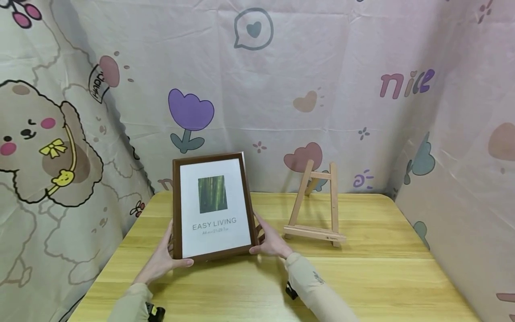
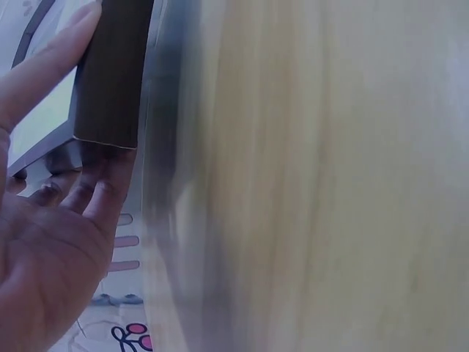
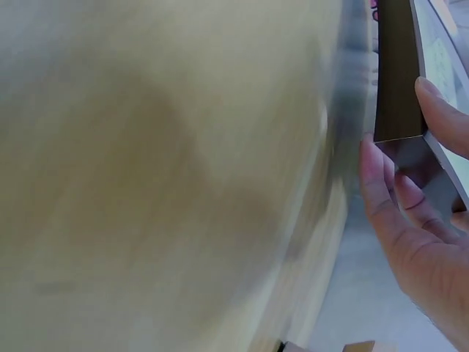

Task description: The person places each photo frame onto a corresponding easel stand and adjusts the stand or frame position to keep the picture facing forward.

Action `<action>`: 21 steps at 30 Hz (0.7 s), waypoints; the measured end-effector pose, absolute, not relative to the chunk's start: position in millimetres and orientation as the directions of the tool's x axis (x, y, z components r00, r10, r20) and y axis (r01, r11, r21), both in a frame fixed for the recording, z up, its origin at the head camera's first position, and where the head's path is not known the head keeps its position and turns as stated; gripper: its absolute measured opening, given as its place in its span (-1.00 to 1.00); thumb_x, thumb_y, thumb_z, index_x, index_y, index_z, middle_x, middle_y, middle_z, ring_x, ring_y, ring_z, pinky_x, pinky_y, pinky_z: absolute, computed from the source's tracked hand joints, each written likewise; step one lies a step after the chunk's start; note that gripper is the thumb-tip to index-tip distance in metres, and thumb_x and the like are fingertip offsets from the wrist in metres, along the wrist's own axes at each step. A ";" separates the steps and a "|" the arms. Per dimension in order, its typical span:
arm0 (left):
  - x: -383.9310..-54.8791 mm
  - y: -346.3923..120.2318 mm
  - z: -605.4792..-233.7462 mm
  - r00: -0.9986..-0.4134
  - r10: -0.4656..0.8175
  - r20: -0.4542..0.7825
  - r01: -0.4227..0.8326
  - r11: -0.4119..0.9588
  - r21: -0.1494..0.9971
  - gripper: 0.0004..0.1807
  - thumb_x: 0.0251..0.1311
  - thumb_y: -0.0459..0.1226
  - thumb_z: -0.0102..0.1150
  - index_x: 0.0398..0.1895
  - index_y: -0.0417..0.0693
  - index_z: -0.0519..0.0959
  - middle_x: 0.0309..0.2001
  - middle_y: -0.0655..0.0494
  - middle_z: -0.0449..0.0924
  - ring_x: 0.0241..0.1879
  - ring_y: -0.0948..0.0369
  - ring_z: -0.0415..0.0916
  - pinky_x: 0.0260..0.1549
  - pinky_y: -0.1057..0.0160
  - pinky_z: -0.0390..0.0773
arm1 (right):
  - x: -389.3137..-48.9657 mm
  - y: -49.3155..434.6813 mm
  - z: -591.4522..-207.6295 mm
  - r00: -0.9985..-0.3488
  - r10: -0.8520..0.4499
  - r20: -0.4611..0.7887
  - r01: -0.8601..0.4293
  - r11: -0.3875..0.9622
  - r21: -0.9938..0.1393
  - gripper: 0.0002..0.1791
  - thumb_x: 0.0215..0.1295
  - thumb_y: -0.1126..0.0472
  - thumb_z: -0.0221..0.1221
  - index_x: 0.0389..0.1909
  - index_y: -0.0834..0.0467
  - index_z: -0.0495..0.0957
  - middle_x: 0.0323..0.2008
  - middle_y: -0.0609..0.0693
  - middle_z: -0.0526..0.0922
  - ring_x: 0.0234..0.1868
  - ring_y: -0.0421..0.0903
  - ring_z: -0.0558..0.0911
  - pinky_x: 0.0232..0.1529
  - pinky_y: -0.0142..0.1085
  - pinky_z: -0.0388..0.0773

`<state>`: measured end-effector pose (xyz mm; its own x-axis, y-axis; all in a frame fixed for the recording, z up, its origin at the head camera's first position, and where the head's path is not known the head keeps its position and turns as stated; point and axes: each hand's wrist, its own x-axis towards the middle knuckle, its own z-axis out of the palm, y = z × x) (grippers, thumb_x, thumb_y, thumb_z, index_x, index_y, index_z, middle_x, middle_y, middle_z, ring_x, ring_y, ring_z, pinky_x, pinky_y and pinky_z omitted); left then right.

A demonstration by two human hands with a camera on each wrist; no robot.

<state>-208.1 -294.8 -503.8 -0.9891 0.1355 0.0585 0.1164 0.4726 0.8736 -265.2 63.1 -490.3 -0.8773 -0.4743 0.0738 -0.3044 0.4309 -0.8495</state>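
A brown picture frame [image 1: 175,210] stands nearly upright, slightly tilted sideways, in both hands. Behind its pane is a white sheet [image 1: 217,243] printed "EASY LIVING" with a small green forest picture [image 1: 212,194]. My left hand [image 1: 158,261] grips the lower left corner, thumb over the front and fingers behind. At the lower right corner, my right hand [image 1: 271,239] holds the frame the same way. Both wrist views show the frame's bottom edge [image 2: 110,81] apart from the wooden tabletop. To the right of the frame stands a small wooden easel [image 1: 335,201], touched by neither hand.
The light wood table [image 1: 382,277] reaches back to a printed cloth [image 1: 257,80] that hangs behind and along both sides. A dark wrist device [image 1: 156,312] sits by the left sleeve, another [image 1: 291,290] by the right.
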 end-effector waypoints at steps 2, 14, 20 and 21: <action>-208.3 -292.6 -502.8 -0.988 0.139 0.071 0.129 0.474 0.871 0.59 -0.11 -0.24 0.62 0.58 0.25 -0.62 0.58 -0.45 -0.44 0.46 -0.53 -0.11 0.35 -0.46 0.15 | -265.0 65.8 -489.3 -0.876 -0.477 0.074 -0.302 0.422 -0.855 0.40 -0.09 0.43 0.50 0.64 -0.18 -0.20 -0.04 0.15 0.53 -0.35 -0.09 0.62 -0.36 -0.35 0.67; -211.4 -274.2 -496.4 -0.984 0.136 0.118 0.172 0.521 0.836 0.60 -0.12 -0.20 0.63 0.59 0.22 -0.60 0.59 -0.43 -0.48 0.49 -0.51 -0.21 0.40 -0.45 0.06 | -265.4 84.6 -485.4 -0.870 -0.478 0.121 -0.344 0.413 -0.843 0.36 -0.03 0.40 0.50 0.64 -0.13 -0.20 -0.05 0.17 0.54 -0.25 -0.03 0.65 -0.29 -0.37 0.68; -213.9 -264.5 -494.1 -0.978 0.141 0.155 0.206 0.507 0.837 0.59 -0.12 -0.20 0.64 0.59 0.31 -0.58 0.60 -0.40 -0.43 0.49 -0.48 -0.09 0.38 -0.40 0.16 | -263.8 95.5 -481.6 -0.865 -0.481 0.143 -0.351 0.376 -0.858 0.35 -0.03 0.43 0.49 0.64 -0.12 -0.19 -0.08 0.19 0.54 -0.28 -0.03 0.65 -0.29 -0.38 0.67; -214.4 -262.9 -494.1 -0.976 0.145 0.165 0.216 0.498 0.840 0.58 -0.12 -0.21 0.64 0.59 0.33 -0.58 0.61 -0.39 -0.41 0.48 -0.47 -0.05 0.36 -0.39 0.21 | -263.6 97.3 -481.4 -0.864 -0.481 0.146 -0.353 0.372 -0.859 0.34 -0.02 0.43 0.48 0.64 -0.12 -0.19 -0.08 0.20 0.54 -0.28 -0.03 0.65 -0.29 -0.38 0.67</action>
